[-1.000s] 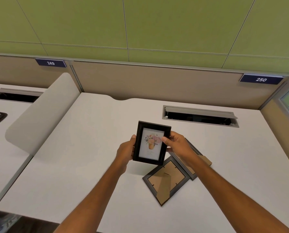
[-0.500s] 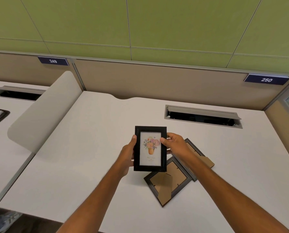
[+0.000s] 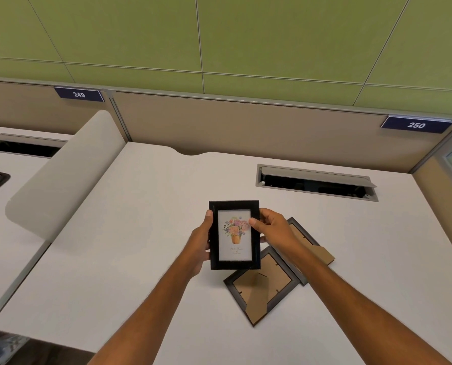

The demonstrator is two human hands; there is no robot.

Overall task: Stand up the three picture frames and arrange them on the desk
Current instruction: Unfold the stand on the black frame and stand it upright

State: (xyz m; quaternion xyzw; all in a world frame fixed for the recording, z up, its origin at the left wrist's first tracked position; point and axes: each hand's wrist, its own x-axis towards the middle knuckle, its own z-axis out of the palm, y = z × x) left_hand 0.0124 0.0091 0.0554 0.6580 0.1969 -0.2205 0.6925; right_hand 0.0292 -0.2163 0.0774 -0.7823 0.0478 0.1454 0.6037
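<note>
A black picture frame (image 3: 234, 256) with a flower-pot print faces me, held upright above the white desk (image 3: 130, 233). My left hand (image 3: 201, 241) grips its left edge and my right hand (image 3: 271, 227) grips its right edge, thumb on the glass. Two more frames lie face down on the desk to the right. The nearer face-down frame (image 3: 261, 285) shows its brown cardboard back and folded stand. The farther face-down frame (image 3: 306, 242) is partly hidden under my right wrist and overlapped by the nearer one.
An open cable tray (image 3: 315, 184) is set into the desk at the back right. A beige partition wall (image 3: 246, 125) runs behind, with number plates 249 and 250. A curved divider panel (image 3: 67, 172) stands on the left; a neighbouring desk lies beyond it.
The held frame has turned from tilted to straight upright and come slightly nearer to me. Both hands have kept their grip; the two face-down frames have not moved.
</note>
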